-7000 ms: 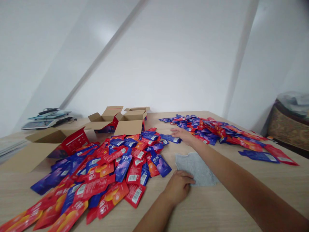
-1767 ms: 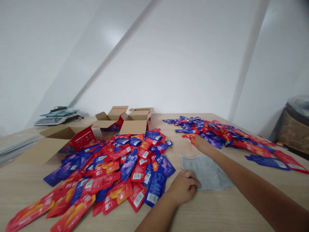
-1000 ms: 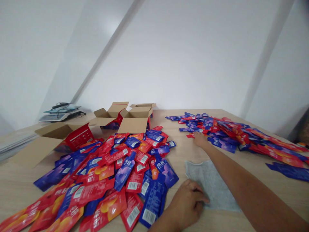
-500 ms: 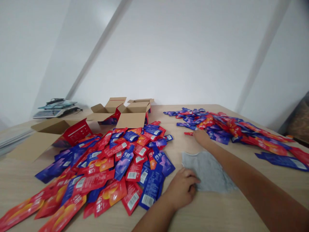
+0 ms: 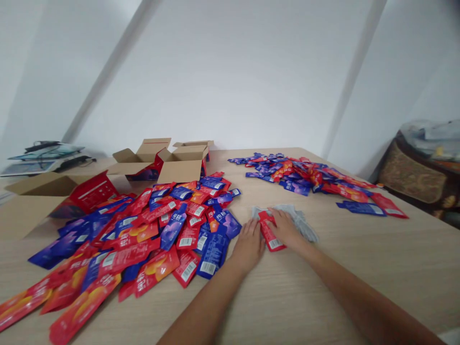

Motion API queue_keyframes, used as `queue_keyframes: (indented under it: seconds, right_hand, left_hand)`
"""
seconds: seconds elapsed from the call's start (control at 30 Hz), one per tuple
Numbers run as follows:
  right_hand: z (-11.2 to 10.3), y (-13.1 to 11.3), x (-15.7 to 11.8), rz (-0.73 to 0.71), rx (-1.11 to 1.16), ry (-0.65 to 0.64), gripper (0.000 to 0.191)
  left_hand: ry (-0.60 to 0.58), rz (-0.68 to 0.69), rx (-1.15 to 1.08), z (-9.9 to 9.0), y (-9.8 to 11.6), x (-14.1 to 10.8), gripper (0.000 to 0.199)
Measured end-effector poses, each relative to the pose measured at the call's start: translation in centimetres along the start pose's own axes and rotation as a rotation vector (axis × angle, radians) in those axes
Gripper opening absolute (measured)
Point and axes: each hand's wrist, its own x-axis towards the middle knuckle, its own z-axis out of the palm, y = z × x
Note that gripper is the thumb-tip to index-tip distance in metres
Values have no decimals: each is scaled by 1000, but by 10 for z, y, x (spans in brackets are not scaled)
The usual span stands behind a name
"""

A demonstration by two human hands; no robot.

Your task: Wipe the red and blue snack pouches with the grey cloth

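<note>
A red pouch (image 5: 273, 239) with a white barcode label lies partly over a grey cloth (image 5: 304, 224) on the table. My right hand (image 5: 286, 229) holds this pouch against the cloth, its fingers over the pouch's upper right part. On the pouch's other side, my left hand (image 5: 248, 243) lies palm down with fingers stretched forward, at the cloth's left edge. Whether its fingertips touch the pouch I cannot tell. A large heap of red and blue pouches (image 5: 176, 229) spreads to the left of my left hand.
Beyond my right hand lies a second pile of red and blue pouches (image 5: 294, 175). Open cardboard boxes (image 5: 181, 171) stand behind the left heap. Flat items with a black cable (image 5: 46, 158) sit at the far left. A brown patterned chair or bag (image 5: 413, 172) is beyond the right edge.
My right hand has come back from the far pile to the cloth with a red pouch. My left hand's fingers have straightened. The view has turned slightly right.
</note>
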Motion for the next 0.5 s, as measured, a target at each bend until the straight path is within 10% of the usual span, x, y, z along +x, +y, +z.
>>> queue_keyframes:
  seconds: [0.13,0.33,0.5]
  right_hand:
    - [0,-11,-18,-105,-144,67,37]
    - [-22,35,-4,32,-369,71,39]
    - [-29,53,6,142,-146,162,43]
  left_hand:
    - [-124,-21,205,1,5,0,50]
    - [-113,-33,259,-6,8,-3,50]
    - [-30,-4,184,-9,7,-6,48]
